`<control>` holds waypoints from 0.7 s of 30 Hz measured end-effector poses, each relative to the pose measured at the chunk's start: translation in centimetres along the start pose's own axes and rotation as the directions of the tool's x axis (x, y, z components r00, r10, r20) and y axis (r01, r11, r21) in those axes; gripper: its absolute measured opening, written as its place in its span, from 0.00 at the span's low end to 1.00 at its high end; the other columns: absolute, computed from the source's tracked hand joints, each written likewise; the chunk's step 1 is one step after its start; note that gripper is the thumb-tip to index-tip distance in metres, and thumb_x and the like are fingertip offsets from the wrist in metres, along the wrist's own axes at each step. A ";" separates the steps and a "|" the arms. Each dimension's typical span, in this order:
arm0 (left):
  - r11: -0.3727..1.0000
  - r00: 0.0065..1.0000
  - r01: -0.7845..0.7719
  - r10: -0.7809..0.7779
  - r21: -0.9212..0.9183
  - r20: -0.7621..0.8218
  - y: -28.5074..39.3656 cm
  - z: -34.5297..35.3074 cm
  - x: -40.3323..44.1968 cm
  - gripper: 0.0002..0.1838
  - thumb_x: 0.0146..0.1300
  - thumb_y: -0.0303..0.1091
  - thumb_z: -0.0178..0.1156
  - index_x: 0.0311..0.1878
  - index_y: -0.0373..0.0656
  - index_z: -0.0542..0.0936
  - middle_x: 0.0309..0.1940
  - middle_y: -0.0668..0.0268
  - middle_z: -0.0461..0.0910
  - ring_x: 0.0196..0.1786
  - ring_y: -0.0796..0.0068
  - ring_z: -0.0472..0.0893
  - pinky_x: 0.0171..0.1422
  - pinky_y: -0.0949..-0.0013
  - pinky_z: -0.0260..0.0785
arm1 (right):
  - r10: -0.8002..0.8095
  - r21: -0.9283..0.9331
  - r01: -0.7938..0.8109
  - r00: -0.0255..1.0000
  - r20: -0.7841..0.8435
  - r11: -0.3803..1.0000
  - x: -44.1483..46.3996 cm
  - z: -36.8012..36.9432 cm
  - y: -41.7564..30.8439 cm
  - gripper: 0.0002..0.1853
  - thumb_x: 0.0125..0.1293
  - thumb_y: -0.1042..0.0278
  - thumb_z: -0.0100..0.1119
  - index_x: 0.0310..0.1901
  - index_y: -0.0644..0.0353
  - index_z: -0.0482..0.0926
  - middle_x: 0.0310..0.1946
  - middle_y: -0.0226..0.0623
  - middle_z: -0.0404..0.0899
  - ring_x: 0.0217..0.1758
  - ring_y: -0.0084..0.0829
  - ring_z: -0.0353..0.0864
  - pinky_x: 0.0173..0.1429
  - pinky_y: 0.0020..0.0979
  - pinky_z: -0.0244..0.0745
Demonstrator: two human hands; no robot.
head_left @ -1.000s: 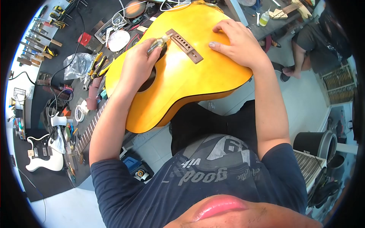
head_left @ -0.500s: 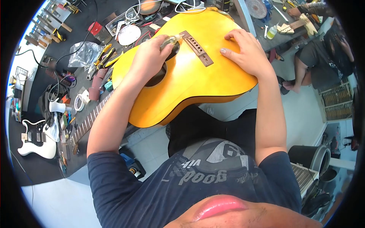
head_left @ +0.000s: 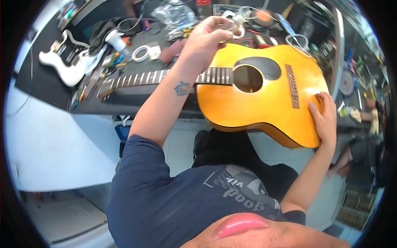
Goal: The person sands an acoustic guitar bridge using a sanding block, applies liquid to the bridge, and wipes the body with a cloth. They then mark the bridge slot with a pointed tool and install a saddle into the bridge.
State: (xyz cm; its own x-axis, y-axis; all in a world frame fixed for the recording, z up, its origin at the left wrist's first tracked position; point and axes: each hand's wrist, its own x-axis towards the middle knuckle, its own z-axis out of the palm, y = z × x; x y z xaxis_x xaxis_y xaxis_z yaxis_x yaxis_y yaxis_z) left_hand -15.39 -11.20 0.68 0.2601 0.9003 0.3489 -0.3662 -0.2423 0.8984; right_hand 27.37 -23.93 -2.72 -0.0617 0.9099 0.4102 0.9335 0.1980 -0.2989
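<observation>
An orange-yellow acoustic guitar lies face up, its fretted neck pointing left and passing beneath my left forearm. Its dark sound hole, black pickguard and brown bridge show. Raised beyond the guitar's upper edge, my left hand has its fingers closed on a small clear bottle, partly blurred. Fingers spread, my right hand rests on the guitar top near its right end, to the right of the bridge.
A white electric guitar body lies at the left of the dark bench. Tape, a plastic bag, cables and tools are spread behind the acoustic guitar. At the right is a second bench; another person's leg shows below it.
The view has turned left, and the guitar now appears more level. My left hand has moved from beside the bridge to beyond the guitar's upper edge with the bottle. My right hand stays on the guitar top.
</observation>
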 end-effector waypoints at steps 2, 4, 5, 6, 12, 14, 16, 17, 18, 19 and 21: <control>0.991 0.984 -0.133 0.131 -0.006 -0.120 2.4 -3.0 -3.0 0.24 0.69 0.21 0.67 0.66 0.40 0.75 0.59 0.52 0.86 0.58 0.65 0.87 0.60 0.62 0.80 | 0.030 0.020 -0.031 0.999 0.024 0.999 -0.2 -0.5 -0.7 0.21 0.73 0.60 0.68 0.62 0.62 0.79 0.65 0.44 0.78 0.72 0.50 0.75 0.78 0.45 0.66; 0.991 0.958 -0.125 0.133 0.047 -0.255 3.9 -7.0 -5.6 0.24 0.65 0.19 0.70 0.63 0.36 0.77 0.57 0.56 0.85 0.58 0.70 0.87 0.64 0.67 0.83 | 0.020 0.024 -0.021 0.999 0.028 1.000 -0.4 -0.7 -0.2 0.21 0.74 0.60 0.67 0.62 0.62 0.79 0.65 0.44 0.79 0.72 0.50 0.75 0.78 0.45 0.66; 0.968 0.930 -0.151 0.207 0.198 -0.304 4.8 -9.5 -6.6 0.23 0.65 0.19 0.70 0.63 0.37 0.78 0.57 0.57 0.85 0.59 0.70 0.86 0.65 0.65 0.82 | 0.017 0.024 -0.018 0.999 0.030 1.000 -0.4 -0.6 -0.1 0.20 0.74 0.60 0.67 0.62 0.62 0.79 0.65 0.44 0.79 0.72 0.50 0.75 0.78 0.45 0.66; 0.921 0.900 -0.132 0.266 0.366 -0.345 5.4 -13.1 -7.4 0.25 0.63 0.18 0.71 0.63 0.37 0.78 0.56 0.57 0.85 0.59 0.69 0.85 0.66 0.64 0.80 | 0.015 0.030 -0.016 0.999 0.033 0.999 -0.4 -0.5 0.4 0.21 0.74 0.60 0.67 0.62 0.62 0.79 0.65 0.44 0.79 0.72 0.49 0.74 0.79 0.45 0.65; 0.697 0.810 0.241 0.239 0.675 -0.536 9.9 -28.2 -10.6 0.30 0.61 0.19 0.76 0.68 0.37 0.79 0.62 0.58 0.86 0.63 0.71 0.83 0.68 0.66 0.75 | 0.018 0.033 -0.019 0.999 0.043 0.999 -0.3 -0.6 0.0 0.22 0.75 0.60 0.67 0.63 0.63 0.78 0.66 0.44 0.79 0.72 0.49 0.74 0.79 0.45 0.65; 0.682 0.816 0.315 0.160 0.660 -0.556 10.5 -30.4 -11.0 0.32 0.60 0.19 0.77 0.70 0.41 0.82 0.59 0.59 0.88 0.60 0.72 0.84 0.67 0.66 0.76 | 0.008 0.027 -0.010 0.999 0.047 1.000 -0.3 -0.6 0.3 0.22 0.75 0.60 0.67 0.63 0.63 0.78 0.66 0.44 0.78 0.72 0.49 0.74 0.78 0.45 0.65; 0.635 0.803 0.441 0.037 0.634 -0.595 10.8 -31.7 -11.0 0.33 0.58 0.20 0.78 0.69 0.43 0.85 0.54 0.60 0.90 0.55 0.73 0.86 0.63 0.66 0.77 | 0.000 0.027 -0.001 0.999 0.046 1.000 -0.2 -0.6 0.4 0.22 0.75 0.60 0.67 0.63 0.63 0.78 0.66 0.44 0.78 0.72 0.49 0.74 0.78 0.45 0.65; 0.556 0.783 0.509 0.019 0.658 -0.622 10.5 -32.3 -10.9 0.30 0.57 0.21 0.79 0.66 0.43 0.86 0.51 0.61 0.91 0.52 0.73 0.87 0.61 0.66 0.78 | -0.006 0.031 0.004 0.999 0.045 0.999 -0.2 -0.6 0.4 0.22 0.75 0.60 0.67 0.63 0.63 0.78 0.66 0.44 0.78 0.72 0.50 0.74 0.78 0.45 0.65; 0.469 0.760 0.573 0.003 0.672 -0.650 10.1 -32.2 -10.7 0.28 0.56 0.21 0.79 0.63 0.43 0.88 0.48 0.62 0.91 0.49 0.73 0.88 0.58 0.66 0.79 | -0.011 0.036 0.009 0.999 0.045 0.999 -0.3 -0.6 0.4 0.22 0.75 0.60 0.67 0.63 0.63 0.77 0.66 0.44 0.78 0.72 0.50 0.74 0.78 0.45 0.65; 0.379 0.736 0.629 -0.010 0.679 -0.677 9.7 -32.5 -10.5 0.26 0.56 0.21 0.80 0.60 0.42 0.90 0.45 0.62 0.92 0.46 0.74 0.88 0.55 0.65 0.79 | -0.012 0.039 0.011 0.999 0.043 0.999 -0.4 -0.6 0.3 0.22 0.75 0.60 0.67 0.63 0.63 0.77 0.65 0.44 0.78 0.72 0.50 0.74 0.78 0.45 0.65; 0.265 0.747 0.644 -0.013 0.718 -0.665 8.4 -34.0 -10.1 0.25 0.52 0.23 0.83 0.56 0.42 0.91 0.39 0.64 0.92 0.40 0.75 0.88 0.48 0.65 0.81 | -0.016 0.042 0.014 0.999 0.038 0.999 -0.4 -0.6 0.2 0.22 0.75 0.60 0.67 0.63 0.63 0.77 0.65 0.45 0.78 0.72 0.50 0.74 0.78 0.45 0.65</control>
State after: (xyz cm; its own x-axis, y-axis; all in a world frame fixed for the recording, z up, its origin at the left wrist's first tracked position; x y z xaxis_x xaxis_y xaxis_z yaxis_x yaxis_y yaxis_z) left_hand -51.51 -10.05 -4.36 -0.3947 0.9160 0.0716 0.7121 0.2557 0.6539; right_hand 27.75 -24.45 -2.40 -0.0898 0.9198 0.3819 0.9167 0.2262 -0.3293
